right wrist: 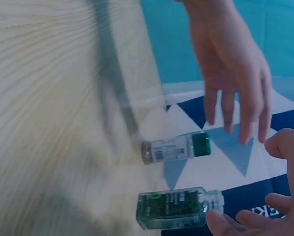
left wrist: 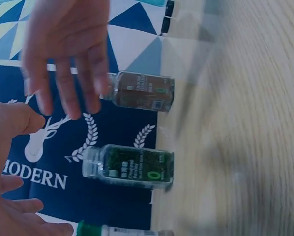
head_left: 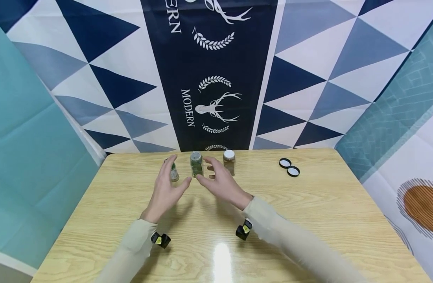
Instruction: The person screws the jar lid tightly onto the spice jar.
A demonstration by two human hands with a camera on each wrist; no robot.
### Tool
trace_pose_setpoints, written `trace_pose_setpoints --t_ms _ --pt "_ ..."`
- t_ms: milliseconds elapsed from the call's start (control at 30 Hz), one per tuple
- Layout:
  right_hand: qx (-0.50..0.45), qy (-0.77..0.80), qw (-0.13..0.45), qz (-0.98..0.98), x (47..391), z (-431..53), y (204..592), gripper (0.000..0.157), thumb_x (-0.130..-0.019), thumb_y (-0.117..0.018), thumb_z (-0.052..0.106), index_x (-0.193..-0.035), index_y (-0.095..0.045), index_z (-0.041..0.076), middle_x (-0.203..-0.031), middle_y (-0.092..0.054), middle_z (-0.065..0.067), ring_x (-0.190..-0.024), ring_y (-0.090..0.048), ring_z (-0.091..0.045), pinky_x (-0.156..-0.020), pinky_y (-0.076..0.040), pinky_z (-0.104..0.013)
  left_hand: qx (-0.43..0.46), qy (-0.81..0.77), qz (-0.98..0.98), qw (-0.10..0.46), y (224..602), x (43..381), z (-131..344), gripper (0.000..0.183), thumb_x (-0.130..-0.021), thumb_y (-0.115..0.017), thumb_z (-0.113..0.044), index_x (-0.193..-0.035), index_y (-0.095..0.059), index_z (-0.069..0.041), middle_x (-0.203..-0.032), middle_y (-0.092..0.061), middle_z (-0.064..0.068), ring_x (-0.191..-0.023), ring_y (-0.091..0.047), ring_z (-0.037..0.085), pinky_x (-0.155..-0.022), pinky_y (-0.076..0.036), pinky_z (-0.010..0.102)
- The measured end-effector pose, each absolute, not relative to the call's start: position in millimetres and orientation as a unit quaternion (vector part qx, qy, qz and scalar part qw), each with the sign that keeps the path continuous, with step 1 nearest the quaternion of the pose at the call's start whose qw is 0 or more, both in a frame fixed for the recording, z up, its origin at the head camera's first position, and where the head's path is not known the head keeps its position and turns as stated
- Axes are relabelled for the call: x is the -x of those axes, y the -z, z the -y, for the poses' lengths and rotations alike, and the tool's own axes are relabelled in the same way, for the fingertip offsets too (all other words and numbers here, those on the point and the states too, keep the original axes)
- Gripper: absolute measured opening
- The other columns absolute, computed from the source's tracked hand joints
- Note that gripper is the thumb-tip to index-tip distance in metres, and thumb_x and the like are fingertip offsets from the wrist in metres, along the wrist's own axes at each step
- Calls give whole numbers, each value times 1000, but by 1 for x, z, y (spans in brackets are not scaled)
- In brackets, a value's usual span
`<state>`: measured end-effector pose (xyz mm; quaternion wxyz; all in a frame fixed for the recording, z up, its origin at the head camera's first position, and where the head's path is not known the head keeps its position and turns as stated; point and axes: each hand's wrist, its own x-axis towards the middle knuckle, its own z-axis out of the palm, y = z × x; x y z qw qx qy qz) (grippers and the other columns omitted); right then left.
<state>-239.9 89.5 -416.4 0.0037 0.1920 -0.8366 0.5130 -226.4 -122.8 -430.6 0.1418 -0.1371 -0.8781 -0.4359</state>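
Observation:
My left hand (head_left: 165,193) hovers above the table with its fingers loosely spread and nothing in its grasp. Just beyond it stands a small shaker bottle (right wrist: 172,148) with a green cap, partly hidden by those fingers in the head view. Between both hands, a little farther back, is an upright square glass jar (left wrist: 137,166) of dark green flakes. My right hand (head_left: 221,184), likewise empty, has its fingers extended near that jar; contact cannot be told. Behind the right hand stands a jar of brown spice (left wrist: 143,91), with a white top (head_left: 229,153) in the head view.
Two small round black-rimmed pieces, one (head_left: 285,163) touching the other (head_left: 293,171), lie toward the back right of the wooden table (head_left: 329,220). A patterned cloth (head_left: 216,78) hangs right behind the table's back edge. Teal cloth (head_left: 35,149) covers the left side.

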Motion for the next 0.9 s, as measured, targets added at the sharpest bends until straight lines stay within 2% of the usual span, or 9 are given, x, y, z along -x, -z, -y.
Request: trace_pose_setpoints --t_ms 233,367,400,600,900 --pt "-173 -514 34 840 251 -79 409 72 -98 -69 32 -159 -36 9 -162 -40 -12 -148 -41 -30 -115 -47 -48 135 465 866 126 441 235 122 89 -92 -80 -22 -163 -27 -10 -159 -38 21 -144 -42 43 -112 -46 61" --pt "-168 -501 44 848 255 -75 407 77 -97 -69 36 -161 -32 14 -164 -37 -9 -149 -41 -27 -116 -46 -47 139 483 857 111 447 241 122 92 -91 -80 -17 -164 -24 -11 -160 -37 21 -143 -44 44 -108 -51 57" --pt "-168 -495 44 851 256 -74 407 77 -97 -69 37 -161 -32 15 -165 -36 -8 -149 -40 -27 -117 -45 -48 139 486 856 107 449 242 121 93 -91 -80 -17 -164 -23 -12 -164 -32 20 -146 -41 44 -108 -51 56" --pt "-164 -471 54 865 263 -69 407 81 -96 -70 40 -162 -30 17 -167 -33 -7 -153 -32 -26 -123 -35 -52 134 490 857 88 453 250 116 96 -91 -80 -17 -165 -19 -11 -167 -27 18 -148 -36 45 -110 -49 57" --pt "-161 -435 63 884 281 -65 421 88 -93 -71 40 -163 -26 13 -168 -30 -11 -154 -32 -29 -123 -35 -52 124 472 870 66 463 264 112 106 -90 -81 -21 -165 -8 -5 -169 -18 24 -147 -35 50 -115 -42 60"
